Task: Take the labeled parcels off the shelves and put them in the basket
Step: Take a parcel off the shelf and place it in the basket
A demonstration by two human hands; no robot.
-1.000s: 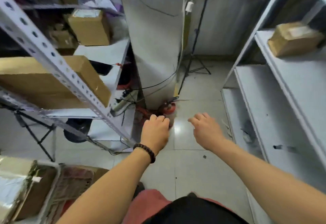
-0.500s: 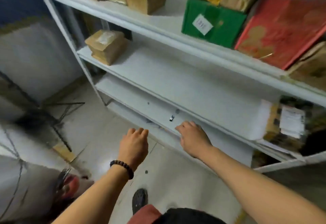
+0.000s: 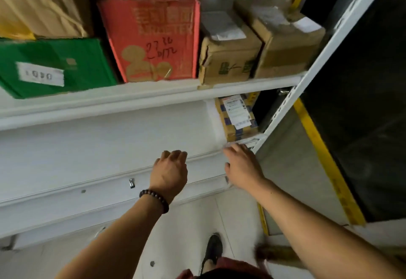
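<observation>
White shelves, upper one packed. Green box: white label, digits blurred, maybe "1090". Red box: handwritten "2736", second scrawl unreadable. Two brown cartons alongside. Labelled parcel at right end of shelf below, print too small. Right hand: fingers stretched, just under parcel, holding nothing. Left hand: fingers loosely curled, empty.

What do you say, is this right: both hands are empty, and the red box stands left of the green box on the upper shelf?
Not quite. The head view shows the red box standing right of the green box on the upper shelf, not left of it. The rest holds: the left hand and the right hand are both empty.
</observation>
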